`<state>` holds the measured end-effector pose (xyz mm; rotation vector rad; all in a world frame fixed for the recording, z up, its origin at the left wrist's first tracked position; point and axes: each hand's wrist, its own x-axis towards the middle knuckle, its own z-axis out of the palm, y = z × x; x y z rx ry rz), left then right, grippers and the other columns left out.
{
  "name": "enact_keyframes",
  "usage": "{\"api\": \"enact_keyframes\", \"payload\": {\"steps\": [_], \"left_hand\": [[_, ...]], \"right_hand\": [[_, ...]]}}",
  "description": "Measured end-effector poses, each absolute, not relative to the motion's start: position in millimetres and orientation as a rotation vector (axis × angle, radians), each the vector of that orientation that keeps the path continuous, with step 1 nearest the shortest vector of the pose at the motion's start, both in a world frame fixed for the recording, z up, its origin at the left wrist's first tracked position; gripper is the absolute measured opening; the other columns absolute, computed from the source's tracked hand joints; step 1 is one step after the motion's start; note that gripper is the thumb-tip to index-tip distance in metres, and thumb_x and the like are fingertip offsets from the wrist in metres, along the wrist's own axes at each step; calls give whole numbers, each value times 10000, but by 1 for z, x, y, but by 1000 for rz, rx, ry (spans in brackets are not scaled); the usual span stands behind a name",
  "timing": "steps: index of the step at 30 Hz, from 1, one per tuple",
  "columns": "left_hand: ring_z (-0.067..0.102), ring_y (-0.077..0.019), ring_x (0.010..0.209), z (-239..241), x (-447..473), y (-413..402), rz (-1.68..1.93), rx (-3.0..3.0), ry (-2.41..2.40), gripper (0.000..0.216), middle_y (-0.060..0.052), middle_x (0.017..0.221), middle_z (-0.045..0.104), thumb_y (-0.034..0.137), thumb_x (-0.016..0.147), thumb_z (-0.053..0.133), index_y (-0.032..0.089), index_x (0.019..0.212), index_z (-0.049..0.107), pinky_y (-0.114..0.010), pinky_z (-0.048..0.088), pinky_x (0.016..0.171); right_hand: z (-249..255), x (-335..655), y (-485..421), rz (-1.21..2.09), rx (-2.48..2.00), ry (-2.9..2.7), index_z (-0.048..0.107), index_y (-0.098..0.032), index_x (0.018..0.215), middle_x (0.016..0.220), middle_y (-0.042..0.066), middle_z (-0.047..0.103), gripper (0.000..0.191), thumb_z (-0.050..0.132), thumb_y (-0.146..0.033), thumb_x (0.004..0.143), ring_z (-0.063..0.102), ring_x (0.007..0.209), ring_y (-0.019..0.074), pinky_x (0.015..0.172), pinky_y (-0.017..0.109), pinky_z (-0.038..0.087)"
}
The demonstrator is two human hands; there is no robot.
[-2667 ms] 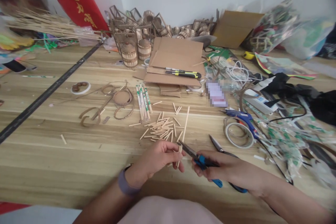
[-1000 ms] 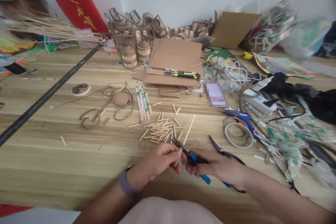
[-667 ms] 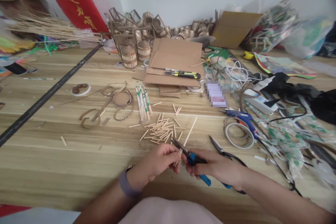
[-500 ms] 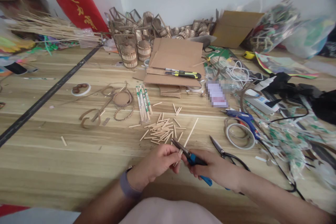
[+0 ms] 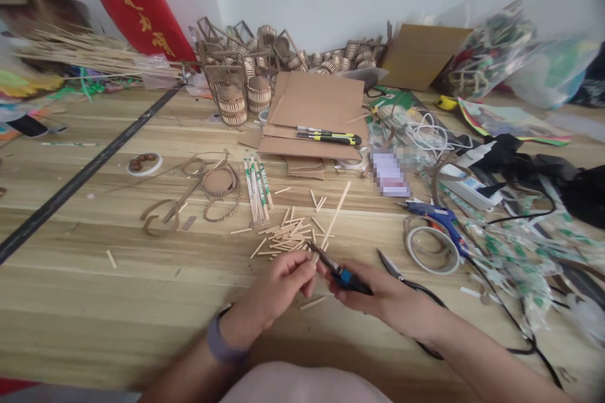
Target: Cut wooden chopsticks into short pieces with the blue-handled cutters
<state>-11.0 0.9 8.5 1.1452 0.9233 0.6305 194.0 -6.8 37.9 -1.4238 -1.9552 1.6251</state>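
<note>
Pinched a long stick point(image 5: 336, 214) at left, clasped cutters point(image 5: 346, 276) at right

Compared with the earlier frame, showed a loose short piece point(image 5: 312, 303) newly in view on the wooden table point(image 5: 70, 308), just toward the body from the grip. Showed the far end of the long stick shifted left and farther ahead of the grip, and the lower blue handle of the cutters gone from sight.

Noted pale, plain, straight wood in the long stick and in the heap of short sticks point(image 5: 289, 233) directly ahead of the grip. Noted streaked grain in the table, clear sleeves with green print on the wrapped sticks point(image 5: 258, 189) beyond the heap, and flat brown cardboard point(image 5: 321, 97) farther ahead. Right of the grip, noted dark-bladed scissors point(image 5: 391, 262), partly covered by the right forearm, and a ring-shaped tape roll point(image 5: 413, 252) beyond.

Held the near end of the long stick in a narrow pinch of left hand point(image 5: 283, 282). Wrapped right hand point(image 5: 378, 296) around the blue-and-black handle, with tapered dark metal jaws set across the stick beside the left fingertips. Could not tell the jaw opening.
</note>
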Motion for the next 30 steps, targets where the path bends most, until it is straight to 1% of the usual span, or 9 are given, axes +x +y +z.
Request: {"api": "enact_keyframes", "payload": {"steps": [2,4,6,8,10,12,14,23,30], "left_hand": [[370,-118,546,10,-15,3,725,1134,977,356,58,549,416,504,885,451,168,842,561,-249,297,586],[349,-121,534,10,-17,4,719,1194,1062,356,63,544,376,498,910,421,177,833,554,-250,276,561],[366,-131,543,8,-16,3,637,1353,1127,349,53,559,387,470,935,394,185,822,561,-255,272,558],[424,-144,584,7,-14,0,555,1543,1136,318,31,599,451,408,950,390,192,799,568,-258,295,587],[484,-161,637,6,-11,-3,531,1682,1152,287,6,652,527,336,955,389,197,771,561,-262,318,624],[528,-180,679,4,-9,-5,514,1780,1201,263,-18,701,585,283,950,393,200,761,557,-271,329,641],[564,-205,721,1,-7,-6,503,1869,1280,248,-45,749,629,251,945,394,203,775,567,-287,339,652],[627,-265,765,1,-3,-7,309,2135,1459,308,-124,831,693,219,961,338,187,906,639,-343,369,662],[609,-264,713,-4,-1,-11,364,2174,1496,326,-120,733,670,207,949,352,191,822,652,-378,381,732]], "right_hand": [[38,197,-6,1430,-1526,-2000,567,-193,903,794,19,598,160,495,-333,877,551,733,179,691,296,448],[35,198,-7,1021,-1604,-2056,548,-199,931,808,47,608,157,460,-326,905,578,757,209,707,329,465],[29,196,-6,631,-1533,-2103,530,-205,996,997,122,637,138,455,-289,917,607,939,257,802,374,480],[23,191,-5,444,-1397,-2163,518,-211,1047,1240,172,583,141,464,-253,923,562,1142,280,911,398,468],[16,186,-3,399,-1357,-2227,515,-208,1071,1248,171,595,153,469,-229,927,579,1134,282,904,399,483],[10,181,0,382,-1424,-2262,525,-197,1078,1062,145,668,166,478,-226,922,635,976,280,810,389,510],[6,179,1,373,-1506,-2266,543,-196,1065,931,113,679,166,494,-232,910,644,870,274,745,375,511],[-5,170,-1,447,-1645,-2172,547,-193,1040,967,110,684,160,493,-220,891,655,892,281,747,365,498],[-7,161,-7,389,-1749,-2195,542,-198,1029,973,111,693,150,482,-230,895,656,887,281,732,350,480]]}}
